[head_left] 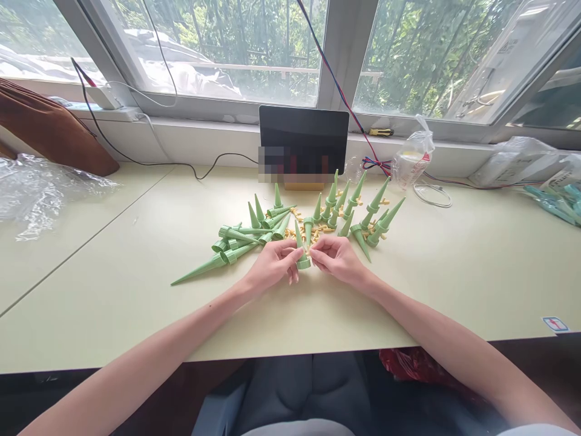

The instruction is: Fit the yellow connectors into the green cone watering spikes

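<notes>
My left hand (276, 261) is closed around a green plastic plant-watering spike (302, 261), its cone pointing up and its wide collar down. Close against the collar, my right hand (336, 257) pinches a small yellow valve (307, 249), mostly covered by the fingers. Just beyond my hands lies a scatter of small yellow valves (320, 229). A pile of loose green spikes (242, 233) rests to the left, one pointing toward the lower left. On the right, several green spikes (376, 203) stand or lean in stacks, some with yellow valves at their sides.
A dark-screened tablet (304, 136) stands on a cardboard support behind the parts. Cables (376, 162) and a plastic-wrapped roll (412, 158) lie by the window sill. Clear plastic wrap (45, 191) is at far left, bagged items (556, 194) at far right. The table's front edge runs below my forearms.
</notes>
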Demonstrator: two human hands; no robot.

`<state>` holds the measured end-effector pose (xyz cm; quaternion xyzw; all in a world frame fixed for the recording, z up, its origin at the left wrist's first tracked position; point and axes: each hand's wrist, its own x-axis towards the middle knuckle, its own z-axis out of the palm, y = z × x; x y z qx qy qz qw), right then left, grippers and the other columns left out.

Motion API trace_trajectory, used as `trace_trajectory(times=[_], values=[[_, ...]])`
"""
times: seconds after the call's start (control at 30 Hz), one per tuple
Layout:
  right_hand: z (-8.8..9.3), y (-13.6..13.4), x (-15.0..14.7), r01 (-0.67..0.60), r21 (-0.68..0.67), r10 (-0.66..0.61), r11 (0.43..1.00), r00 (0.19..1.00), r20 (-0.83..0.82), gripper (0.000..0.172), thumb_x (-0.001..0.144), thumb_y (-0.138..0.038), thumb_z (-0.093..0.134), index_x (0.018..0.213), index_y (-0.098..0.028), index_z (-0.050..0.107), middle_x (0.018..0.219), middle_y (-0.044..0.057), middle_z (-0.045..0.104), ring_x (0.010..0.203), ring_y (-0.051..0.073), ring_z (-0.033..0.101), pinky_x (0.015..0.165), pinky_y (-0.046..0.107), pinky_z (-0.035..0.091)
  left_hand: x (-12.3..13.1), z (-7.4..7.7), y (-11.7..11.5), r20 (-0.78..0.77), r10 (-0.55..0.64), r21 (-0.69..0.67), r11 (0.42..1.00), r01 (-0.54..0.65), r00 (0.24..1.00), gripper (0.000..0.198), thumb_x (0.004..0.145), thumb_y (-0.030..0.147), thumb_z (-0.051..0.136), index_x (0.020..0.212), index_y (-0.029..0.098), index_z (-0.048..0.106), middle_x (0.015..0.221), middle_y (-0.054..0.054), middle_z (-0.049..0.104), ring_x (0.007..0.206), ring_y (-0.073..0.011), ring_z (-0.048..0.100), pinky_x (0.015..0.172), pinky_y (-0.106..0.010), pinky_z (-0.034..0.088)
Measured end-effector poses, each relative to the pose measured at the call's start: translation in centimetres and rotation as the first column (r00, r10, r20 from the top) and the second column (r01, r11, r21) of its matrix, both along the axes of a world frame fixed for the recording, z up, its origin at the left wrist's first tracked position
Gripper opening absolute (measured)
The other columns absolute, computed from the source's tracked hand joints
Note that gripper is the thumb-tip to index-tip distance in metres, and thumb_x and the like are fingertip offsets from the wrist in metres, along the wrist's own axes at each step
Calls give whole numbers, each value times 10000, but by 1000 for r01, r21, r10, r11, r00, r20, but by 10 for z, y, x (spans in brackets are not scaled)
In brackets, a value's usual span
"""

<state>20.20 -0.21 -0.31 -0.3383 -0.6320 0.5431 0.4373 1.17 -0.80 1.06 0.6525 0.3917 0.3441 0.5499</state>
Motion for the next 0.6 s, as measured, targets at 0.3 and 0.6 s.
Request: trace_trajectory(times=[0.3,0.6], values=[[-12,3,1,9,72,-12,997,999,35,285,875,-420,651,757,-173,573,608,-27,550,480,89,485,458,236,394,0,1,2,42,8,-101,995,-4,999,341,860,473,637,909,135,661,658,-3,614,485,-97,574,449,-205,477],[-11,0,-2,48,123,-55,991,997,55,244,890,-378,634,766,-178,567,633,-25,548,498,91,486,471,233,408,0,-1,6,59,-9,-104,994,15,998,339,859,480,634,865,141,634,666,9,586,507,-98,563,480,-219,484]])
